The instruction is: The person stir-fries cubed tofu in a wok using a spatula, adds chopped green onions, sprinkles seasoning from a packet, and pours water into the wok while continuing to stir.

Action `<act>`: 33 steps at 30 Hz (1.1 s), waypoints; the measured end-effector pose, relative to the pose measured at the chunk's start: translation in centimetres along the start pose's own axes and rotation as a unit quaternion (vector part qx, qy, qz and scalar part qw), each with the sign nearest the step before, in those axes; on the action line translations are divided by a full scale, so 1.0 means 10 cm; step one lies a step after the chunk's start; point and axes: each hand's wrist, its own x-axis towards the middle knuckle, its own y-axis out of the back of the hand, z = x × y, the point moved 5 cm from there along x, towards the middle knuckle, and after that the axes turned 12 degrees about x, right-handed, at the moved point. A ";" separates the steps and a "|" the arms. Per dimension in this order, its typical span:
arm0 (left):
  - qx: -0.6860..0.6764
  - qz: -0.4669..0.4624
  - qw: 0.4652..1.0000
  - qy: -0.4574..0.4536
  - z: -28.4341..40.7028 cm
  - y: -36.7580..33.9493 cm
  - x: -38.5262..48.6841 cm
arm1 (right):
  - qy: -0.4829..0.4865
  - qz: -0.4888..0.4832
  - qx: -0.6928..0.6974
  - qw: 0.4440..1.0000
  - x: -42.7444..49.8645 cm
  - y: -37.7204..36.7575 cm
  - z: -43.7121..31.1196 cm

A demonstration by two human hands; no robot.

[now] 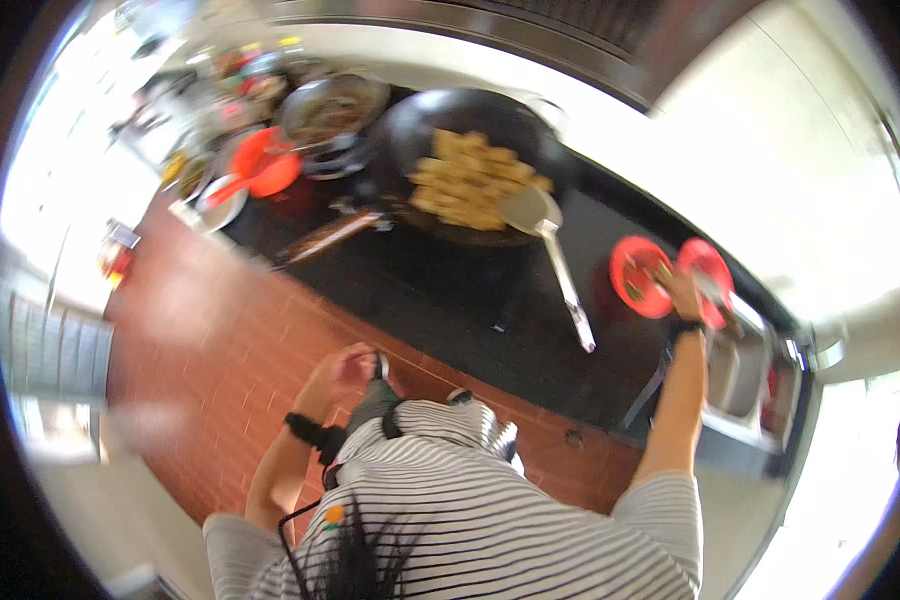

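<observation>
My right hand (679, 290) reaches to a red bowl (640, 306) on the black countertop (450, 300). Its fingers are over the bowl's right side, near some greenish pieces (634, 277) inside. Blur hides whether they grip anything. A second red bowl (703, 255) stands just beyond, partly behind the hand, with a pale thing in it. Loosely curled by my waist, my left hand (343, 373) shows nothing in it. A large dark wok (457, 109) holds yellowish-brown chunks of food (469, 180). A metal wok spatula (562, 274) rests with its blade on them, its handle pointing towards me.
Left of the wok are a metal pan (334, 112), an orange-red plastic ladle or scoop (266, 163) and a white bowl (223, 206). A brown handle (330, 238) juts towards the counter's front edge. Several blurred containers (247, 82) crowd the far left. A sink (736, 371) lies right.
</observation>
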 end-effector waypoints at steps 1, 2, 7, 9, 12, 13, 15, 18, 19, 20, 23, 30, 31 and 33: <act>0.016 -0.047 0.999 0.008 0.02 -0.01 0.05 | -0.042 -0.025 -0.020 0.999 0.01 0.02 0.02; -0.058 -0.013 0.997 0.042 -0.01 0.06 0.09 | -0.090 -0.003 0.031 0.995 0.04 0.12 0.05; -0.058 0.014 0.996 0.071 0.00 0.27 0.15 | -0.382 0.199 0.627 0.650 -0.03 0.54 -0.01; -0.063 -0.005 0.996 0.063 0.04 0.29 0.16 | -0.375 0.219 0.628 0.645 0.10 0.77 -0.13; -0.079 -0.015 0.994 0.075 0.15 0.28 0.22 | -0.334 0.220 0.669 0.626 0.41 1.15 -0.32; -0.085 -0.026 0.992 0.087 0.20 0.26 0.24 | -0.336 0.237 0.685 0.601 0.54 1.28 -0.38; -0.071 -0.027 0.993 0.087 0.31 0.26 0.26 | -0.336 0.242 0.636 0.652 0.84 1.63 -0.55; -0.071 -0.039 0.991 0.104 0.46 0.29 0.28 | -0.245 0.270 0.621 0.694 1.44 2.13 -0.96; -0.077 -0.027 0.991 0.109 0.50 0.33 0.28 | -0.197 0.283 0.612 0.712 1.63 2.27 -1.12; -0.087 -0.017 0.989 0.115 0.54 0.37 0.27 | -0.150 0.317 0.612 0.709 1.81 2.37 -1.29; -0.089 -0.008 0.991 0.099 0.66 0.52 0.20 | -0.139 0.397 0.502 0.755 2.38 2.41 -1.70; -0.059 0.030 0.998 0.025 1.08 0.98 0.04 | -0.146 0.315 0.486 0.802 3.31 1.96 -2.29; -0.070 0.030 0.997 0.025 1.11 1.05 0.03 | -0.145 0.326 0.481 0.801 3.35 1.96 -2.31; -0.073 0.043 0.996 0.028 1.14 1.18 0.01 | -0.148 0.349 0.476 0.794 3.42 1.96 -2.31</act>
